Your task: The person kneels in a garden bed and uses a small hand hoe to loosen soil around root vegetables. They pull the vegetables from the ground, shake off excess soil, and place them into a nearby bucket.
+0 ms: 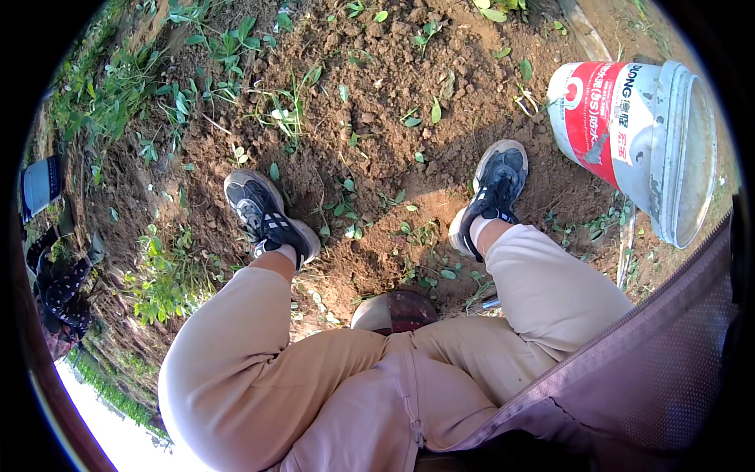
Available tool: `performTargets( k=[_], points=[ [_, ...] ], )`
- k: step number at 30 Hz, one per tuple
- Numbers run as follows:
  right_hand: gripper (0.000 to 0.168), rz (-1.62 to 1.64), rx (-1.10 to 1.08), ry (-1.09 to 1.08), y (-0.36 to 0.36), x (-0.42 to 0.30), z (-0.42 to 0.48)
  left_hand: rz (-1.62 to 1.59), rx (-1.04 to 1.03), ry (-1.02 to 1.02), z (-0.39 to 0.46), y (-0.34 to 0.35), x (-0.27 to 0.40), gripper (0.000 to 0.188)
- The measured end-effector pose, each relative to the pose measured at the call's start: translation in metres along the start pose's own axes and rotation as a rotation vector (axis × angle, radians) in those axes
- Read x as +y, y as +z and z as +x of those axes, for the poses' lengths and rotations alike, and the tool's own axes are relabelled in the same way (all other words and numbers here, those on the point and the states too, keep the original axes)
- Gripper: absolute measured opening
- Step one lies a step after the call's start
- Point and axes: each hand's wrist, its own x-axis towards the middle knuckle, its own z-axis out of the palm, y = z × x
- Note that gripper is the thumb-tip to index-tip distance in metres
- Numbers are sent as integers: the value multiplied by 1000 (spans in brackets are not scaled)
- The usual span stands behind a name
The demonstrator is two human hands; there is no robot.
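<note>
Both of my hands are out of view. Before me is loose brown soil (pixel 377 118) strewn with cut leaves and small plants. My left shoe (pixel 265 212) and my right shoe (pixel 498 189), both dark with pale soles, rest on it, set wide apart. Between my thighs shows the rounded edge of a beige and maroon seat or cushion (pixel 407 312). To the right is a white plastic bucket (pixel 640 171) with a red printed label, its wide rim turned towards the right edge of the picture. Whether it stands or lies I cannot tell.
Leafy green plants (pixel 112 94) grow at the upper left and beside my left leg. At the far left are a person's dark patterned clothes (pixel 62 295) and a pale bucket-like container (pixel 41 186). A pale strip (pixel 584 29) runs along the ground by the bucket.
</note>
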Motion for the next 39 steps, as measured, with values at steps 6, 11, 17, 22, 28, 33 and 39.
performTargets(
  k=[6,11,17,22,28,33,39],
  points=[
    [31,-8,-47,65,-1,-8,6,-121,-51,-94,1,3,14,42],
    [33,-15,-101,121,6,-22,12,-241,-87,-196,-9,4,21,42],
    [34,-32,-167,229,23,-41,22,-414,-154,-401,-31,-2,26,43],
    [36,-41,-189,288,0,-51,13,-486,-201,-491,-66,-9,39,43],
    [38,-50,-211,298,-23,-61,2,-457,-234,-485,-89,-19,67,43],
    [40,-37,-197,284,-37,-57,1,-431,-244,-516,-74,-37,56,33],
    [42,-14,-236,203,-36,-47,-13,-286,-229,-344,-50,-38,59,32]
  ],
)
